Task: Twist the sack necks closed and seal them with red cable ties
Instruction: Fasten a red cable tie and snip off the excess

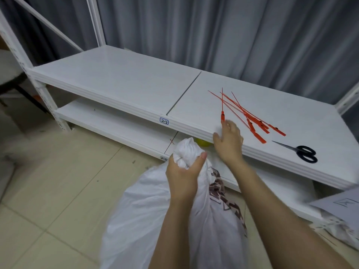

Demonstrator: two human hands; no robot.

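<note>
A full white sack (147,210) stands on the tiled floor in front of the rack. My left hand (182,175) grips its bunched, twisted neck (186,150), and the cloth sticks up above my fist. A patterned brown print shows on the sack's right side. Several red cable ties (250,117) lie in a loose pile on the white shelf (120,84). One red tie (222,105) lies apart at the pile's left. My right hand (229,140) reaches over the shelf's front edge with relaxed fingers, and its fingertips are at that tie's tag end.
Black scissors (303,152) lie on the shelf to the right of the ties. A yellow object (203,143) sits on the lower shelf behind the sack neck. A sheet of paper (342,202) lies over another white sack at the right edge. A chair (9,74) stands far left.
</note>
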